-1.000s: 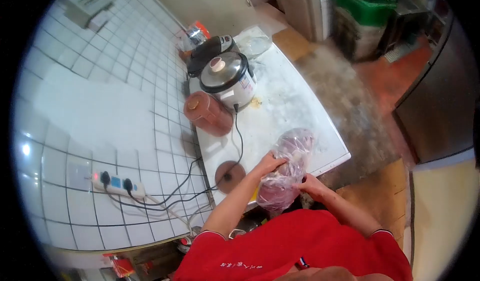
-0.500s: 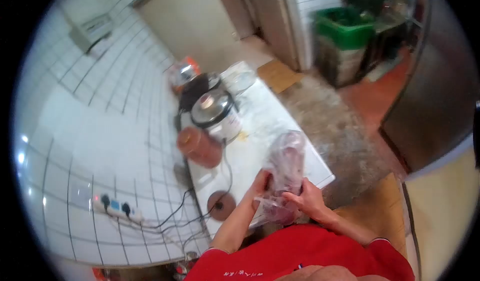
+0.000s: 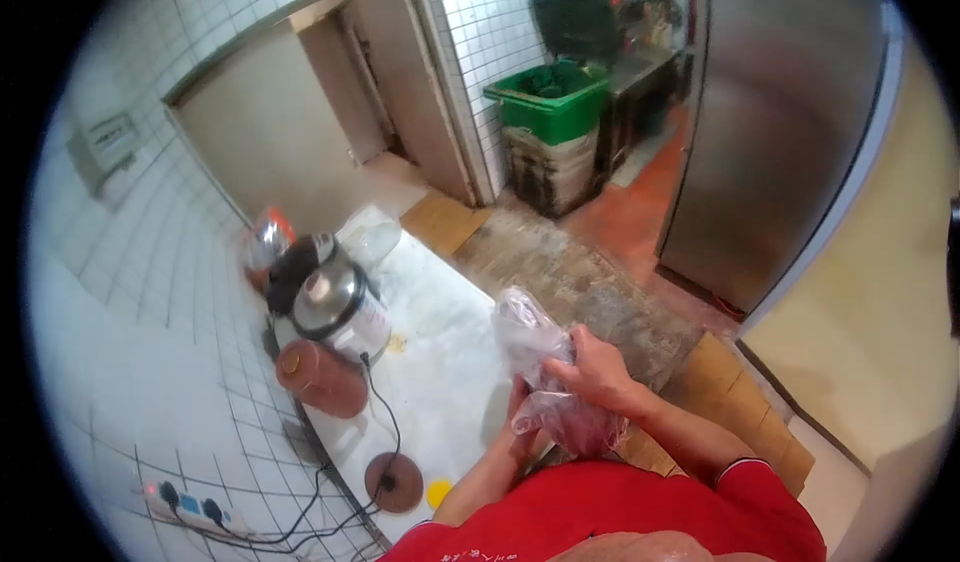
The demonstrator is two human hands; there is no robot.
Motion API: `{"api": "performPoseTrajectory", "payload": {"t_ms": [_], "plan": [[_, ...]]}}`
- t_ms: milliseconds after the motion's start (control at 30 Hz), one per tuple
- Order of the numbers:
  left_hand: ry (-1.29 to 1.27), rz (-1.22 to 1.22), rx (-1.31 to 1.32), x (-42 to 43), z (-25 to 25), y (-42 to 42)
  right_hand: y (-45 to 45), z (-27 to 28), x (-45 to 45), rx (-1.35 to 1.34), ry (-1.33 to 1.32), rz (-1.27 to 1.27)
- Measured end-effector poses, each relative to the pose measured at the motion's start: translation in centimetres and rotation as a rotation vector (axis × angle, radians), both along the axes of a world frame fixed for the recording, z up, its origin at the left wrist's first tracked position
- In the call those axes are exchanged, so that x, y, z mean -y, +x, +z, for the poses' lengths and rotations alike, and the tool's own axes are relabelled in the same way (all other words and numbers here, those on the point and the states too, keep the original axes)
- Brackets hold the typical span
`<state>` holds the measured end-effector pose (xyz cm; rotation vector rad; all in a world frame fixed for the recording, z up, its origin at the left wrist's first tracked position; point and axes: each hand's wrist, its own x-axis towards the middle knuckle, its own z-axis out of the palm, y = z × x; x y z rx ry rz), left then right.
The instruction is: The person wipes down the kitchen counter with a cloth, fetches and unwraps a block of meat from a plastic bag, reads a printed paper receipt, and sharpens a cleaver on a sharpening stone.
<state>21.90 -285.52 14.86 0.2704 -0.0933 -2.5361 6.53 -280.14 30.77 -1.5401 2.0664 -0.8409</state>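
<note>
Both my hands hold a clear plastic bag point(image 3: 525, 332) with something pinkish-red inside, whose kind I cannot make out. It is close to my body, over the near right edge of the white table point(image 3: 440, 312). My right hand point(image 3: 595, 370) is closed on the bag's right side, thumb across the plastic. On the other side my left hand point(image 3: 520, 407) grips it from the left and below, with its fingers largely hidden behind the plastic. The lower part of the bag hangs loose and crumpled against my red shirt.
On the table's left side stand a lidded electric cooker point(image 3: 350, 317), a reddish-brown jug point(image 3: 320, 377) and a round brown base point(image 3: 393, 482) with cords. A power strip point(image 3: 190, 505) is on the tiled wall. Beyond are a green bin point(image 3: 555, 112) and a large metal door point(image 3: 780, 132).
The view has swung right and up, so the table sits further left. The bag stays in both hands, and my right hand has shifted higher along it.
</note>
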Motion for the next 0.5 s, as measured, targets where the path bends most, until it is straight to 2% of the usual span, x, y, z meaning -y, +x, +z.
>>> {"api": "performPoseTrajectory", "payload": {"t_ms": [33,100,133,167,267,333,367,433,500], "plan": [[0.070,-0.046,-0.094,-0.1,-0.7,-0.2,-0.1,0.3,-0.6,0.023,0.038,-0.041],[-0.030,-0.064,-0.046,-0.3,-1.4,-0.4,0.1,0.0,-1.5,0.013,0.035,-0.097],[-0.076,-0.072,-0.023,-0.6,0.6,-0.3,0.4,0.0,-1.9,0.009,0.039,-0.124],[-0.188,-0.052,0.158,-1.0,2.7,0.4,1.0,0.5,-2.2,-0.013,0.015,-0.149],[-0.117,-0.156,0.171,-2.0,3.9,1.5,2.7,1.5,-3.9,-0.118,-0.113,-0.172],[-0.106,-0.264,-0.300,-1.6,-0.6,1.3,3.3,1.0,-4.0,-0.246,-0.314,-0.137],[-0.102,-0.316,-0.537,-1.6,-2.0,0.8,3.4,1.2,-3.9,-0.340,-0.295,-0.079],[0.080,-0.373,-0.690,-3.1,-0.6,0.4,3.5,1.9,-3.4,-0.524,-0.256,0.033],[0.091,-0.410,-0.541,-3.7,0.1,0.4,3.8,3.0,-3.1,-0.558,-0.131,0.093]]}}
